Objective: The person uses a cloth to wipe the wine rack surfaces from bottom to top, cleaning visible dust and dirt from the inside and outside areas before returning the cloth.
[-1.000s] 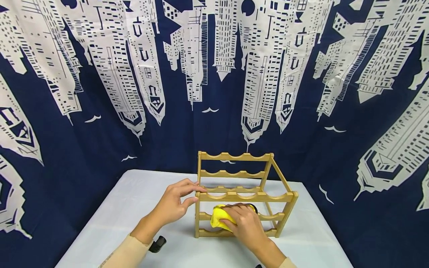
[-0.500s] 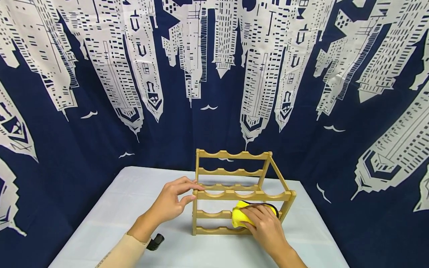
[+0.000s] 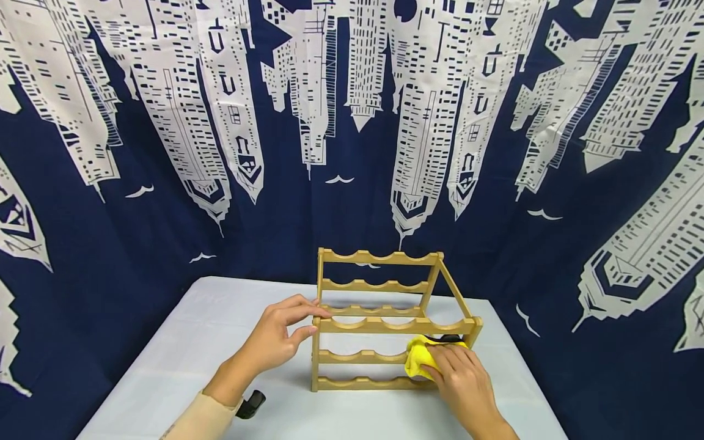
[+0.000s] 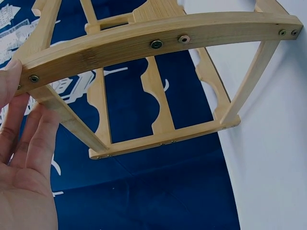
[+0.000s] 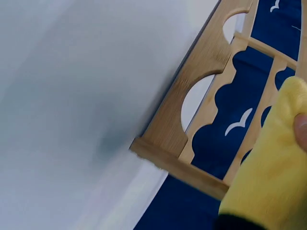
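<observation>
A wooden wine rack (image 3: 357, 326) with scalloped rails stands on the white-covered table. At its upper left front corner, my left hand (image 3: 277, 336) holds the frame between thumb and fingers; the left wrist view shows the thumb and fingers (image 4: 41, 148) at the end of a curved side rail (image 4: 115, 40). My right hand (image 3: 464, 385) grips a bunched yellow cloth (image 3: 419, 360) with a black edge, at the right end of the middle front rail. The cloth and hand cover part of that rail and the right front post. In the right wrist view, the yellow cloth (image 5: 268, 167) hides most of the hand.
The white table cover (image 3: 220, 318) surrounds the rack. Behind hangs a dark blue curtain (image 3: 291, 238) printed with white upside-down buildings and birds. A black device (image 3: 251, 404) sits at my left wrist, beside a beige sleeve (image 3: 203, 418).
My right hand has carried the yellow cloth rightward along the middle front rail, from near its centre to the right end. My left hand stays at the rack's corner.
</observation>
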### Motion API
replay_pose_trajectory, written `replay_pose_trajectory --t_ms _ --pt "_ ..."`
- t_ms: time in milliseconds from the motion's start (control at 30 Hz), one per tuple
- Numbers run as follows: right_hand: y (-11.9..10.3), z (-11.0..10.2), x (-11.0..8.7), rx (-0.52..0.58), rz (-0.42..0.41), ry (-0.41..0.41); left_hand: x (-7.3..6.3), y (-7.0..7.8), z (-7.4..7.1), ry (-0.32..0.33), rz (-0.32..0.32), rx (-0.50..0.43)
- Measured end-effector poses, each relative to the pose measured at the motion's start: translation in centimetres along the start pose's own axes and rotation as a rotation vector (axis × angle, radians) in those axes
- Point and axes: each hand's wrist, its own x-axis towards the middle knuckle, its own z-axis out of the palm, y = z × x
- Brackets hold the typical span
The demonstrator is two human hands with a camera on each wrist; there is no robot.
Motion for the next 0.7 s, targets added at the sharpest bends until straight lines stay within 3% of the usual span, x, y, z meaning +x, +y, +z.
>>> replay_pose_trajectory --t_ms 200,500,700 --pt "0.4 -0.8 -0.6 -0.12 0.017 0.024 0.5 0.0 0.1 0.001 0.024 -0.004" --pt "-0.5 -0.8 0.4 0.087 0.096 0.022 0.0 -0.2 0.0 0.018 0.005 0.002" --pt "-0.7 -0.5 0.0 0.121 0.135 0.03 -0.2 -0.2 0.2 0.008 -0.023 -0.051"
